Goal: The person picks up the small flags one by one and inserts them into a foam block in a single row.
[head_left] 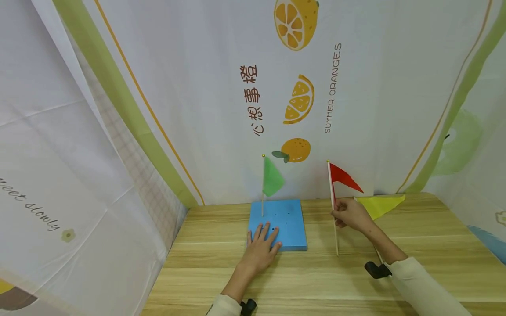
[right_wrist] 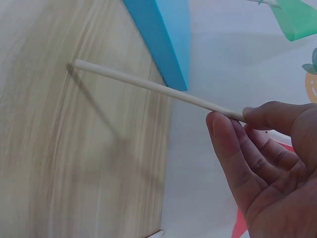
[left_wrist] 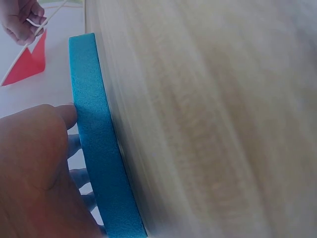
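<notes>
A square blue foam block (head_left: 294,235) with several small holes lies on the table. My left hand (head_left: 258,252) rests on its near left part with the fingers spread. At the block's far left, a green flag (head_left: 272,177) stands upright on its thin stick. To the right of the block, my right hand (head_left: 353,215) pinches the wooden stick (right_wrist: 148,85) of a red flag (head_left: 345,177) between thumb and fingers. That stick is nearly vertical, its bare lower end at or just above the tabletop. Behind the right hand is a yellow flag (head_left: 381,206), its stick partly hidden by the forearm.
The wooden table (head_left: 213,272) ends at the back against a white curtain (head_left: 221,175) printed with oranges. More printed cloth (head_left: 79,175) hangs on the left side. Black wrist straps (head_left: 377,270) sit at the sleeve cuffs.
</notes>
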Action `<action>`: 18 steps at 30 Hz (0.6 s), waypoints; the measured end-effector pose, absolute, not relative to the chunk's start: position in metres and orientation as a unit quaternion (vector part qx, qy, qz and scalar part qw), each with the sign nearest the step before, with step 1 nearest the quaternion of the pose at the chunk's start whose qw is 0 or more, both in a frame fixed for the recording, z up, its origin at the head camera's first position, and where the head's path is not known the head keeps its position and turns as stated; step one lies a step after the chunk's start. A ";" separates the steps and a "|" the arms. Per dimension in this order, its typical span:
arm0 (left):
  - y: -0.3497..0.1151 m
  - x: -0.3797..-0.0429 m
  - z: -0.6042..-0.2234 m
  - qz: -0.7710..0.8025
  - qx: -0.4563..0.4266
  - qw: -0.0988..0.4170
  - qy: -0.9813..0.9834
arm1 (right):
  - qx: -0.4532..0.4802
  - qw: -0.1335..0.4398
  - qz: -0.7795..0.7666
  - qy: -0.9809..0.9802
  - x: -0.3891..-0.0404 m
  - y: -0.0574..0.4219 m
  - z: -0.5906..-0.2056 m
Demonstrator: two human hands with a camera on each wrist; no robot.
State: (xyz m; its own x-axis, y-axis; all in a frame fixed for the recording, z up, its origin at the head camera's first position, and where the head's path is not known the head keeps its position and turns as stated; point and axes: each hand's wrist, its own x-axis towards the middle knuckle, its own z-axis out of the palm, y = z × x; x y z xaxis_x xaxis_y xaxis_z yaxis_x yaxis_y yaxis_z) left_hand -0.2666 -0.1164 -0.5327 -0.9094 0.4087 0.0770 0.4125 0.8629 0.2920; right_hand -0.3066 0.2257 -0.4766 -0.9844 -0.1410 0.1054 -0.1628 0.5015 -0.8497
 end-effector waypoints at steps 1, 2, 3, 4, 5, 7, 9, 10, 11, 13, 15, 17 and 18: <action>-0.116 -0.267 -0.533 -0.153 -0.213 0.006 -0.965 | 0.089 0.013 0.490 -0.867 -0.307 0.225 -0.476; -0.116 -0.267 -0.533 -0.153 -0.214 0.008 -0.965 | 0.090 0.015 0.488 -0.868 -0.307 0.224 -0.474; -0.116 -0.267 -0.533 -0.153 -0.214 0.006 -0.965 | 0.092 0.018 0.488 -0.868 -0.307 0.223 -0.473; -0.116 -0.267 -0.533 -0.152 -0.213 0.006 -0.965 | 0.094 0.021 0.488 -0.868 -0.308 0.222 -0.472; -0.116 -0.268 -0.533 -0.151 -0.213 0.005 -0.965 | 0.096 0.024 0.487 -0.868 -0.308 0.221 -0.471; -0.117 -0.269 -0.534 -0.150 -0.213 0.006 -0.965 | 0.101 0.029 0.487 -0.867 -0.308 0.219 -0.468; -0.116 -0.269 -0.534 -0.149 -0.213 0.006 -0.966 | 0.103 0.034 0.488 -0.866 -0.308 0.217 -0.466; -0.117 -0.269 -0.535 -0.148 -0.214 0.008 -0.965 | 0.104 0.035 0.488 -0.866 -0.308 0.216 -0.465; -0.117 -0.270 -0.535 -0.148 -0.215 0.009 -0.965 | 0.104 0.038 0.488 -0.866 -0.309 0.215 -0.464; -0.117 -0.270 -0.537 -0.150 -0.217 0.014 -0.965 | 0.102 0.042 0.488 -0.866 -0.309 0.212 -0.462; -0.117 -0.270 -0.538 -0.149 -0.215 0.012 -0.965 | 0.102 0.045 0.488 -0.866 -0.310 0.210 -0.460; -0.117 -0.270 -0.538 -0.148 -0.214 0.011 -0.966 | 0.100 0.045 0.490 -0.865 -0.310 0.207 -0.458; -0.117 -0.270 -0.538 -0.146 -0.213 0.010 -0.966 | 0.100 0.046 0.490 -0.865 -0.310 0.206 -0.457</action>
State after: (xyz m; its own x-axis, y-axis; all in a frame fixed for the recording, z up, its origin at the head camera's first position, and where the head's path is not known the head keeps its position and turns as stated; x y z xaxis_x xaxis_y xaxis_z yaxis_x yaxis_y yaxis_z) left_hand -0.2700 -0.1168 -0.5384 -0.9088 0.4091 0.0816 0.4149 0.8662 0.2786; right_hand -0.3103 0.2057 -0.4566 -0.9759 -0.1280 0.1766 -0.2172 0.4991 -0.8389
